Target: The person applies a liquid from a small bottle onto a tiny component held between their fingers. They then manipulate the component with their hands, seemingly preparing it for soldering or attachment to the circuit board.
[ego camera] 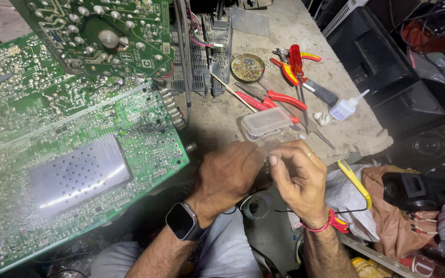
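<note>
Head view: both hands meet low in the middle.
Left hand [228,175]: curled; grip hidden, cannot tell.
Right hand [295,177]: pinching something tiny.
Box [267,122]: at 12 o'clock.
Risk: the tiny bit may slip and get lost.

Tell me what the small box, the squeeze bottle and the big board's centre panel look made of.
Small box: clear, slightly cloudy plastic; the bench shows through it. Squeeze bottle: whitish translucent plastic with a tapered nozzle, probably soft. Centre panel on the green board: bare metal sheet, likely tin or aluminium; it glares brightly and carries rows of punched holes.
</note>
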